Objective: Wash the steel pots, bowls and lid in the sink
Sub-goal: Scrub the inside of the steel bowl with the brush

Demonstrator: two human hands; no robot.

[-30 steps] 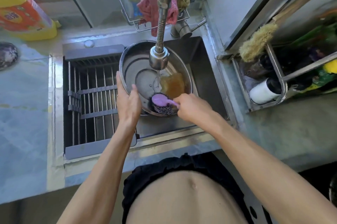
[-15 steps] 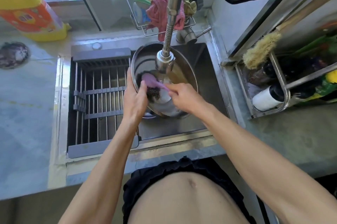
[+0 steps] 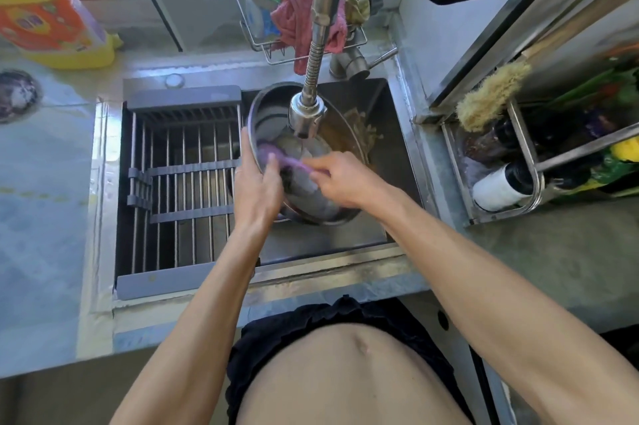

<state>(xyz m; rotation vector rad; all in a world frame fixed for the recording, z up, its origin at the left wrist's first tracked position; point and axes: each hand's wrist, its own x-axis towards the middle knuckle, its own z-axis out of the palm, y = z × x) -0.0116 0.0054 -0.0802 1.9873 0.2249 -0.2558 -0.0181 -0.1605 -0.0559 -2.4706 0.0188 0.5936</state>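
Note:
A large steel bowl (image 3: 268,103) sits tilted in the sink (image 3: 387,155) under the pull-down faucet head (image 3: 306,116), with brownish water against its right wall. My left hand (image 3: 257,189) grips the bowl's left rim, thumb inside. My right hand (image 3: 340,179) holds the purple handle of a dark scrubber (image 3: 290,161) pressed against the bowl's inner left side. The scrubber's head is partly hidden by my left thumb and blurred.
A grey drying rack (image 3: 179,182) spans the sink's left half. A yellow detergent bottle (image 3: 45,13) stands at back left. A wire caddy (image 3: 297,16) with sponges and a pink cloth hangs behind the faucet. A steel rack (image 3: 501,182) with bottles and a brush is at right.
The scrubber has swept from the bowl's lower front to its upper left inner wall. The bowl has tipped more to the right, and my left hand stayed on the rim.

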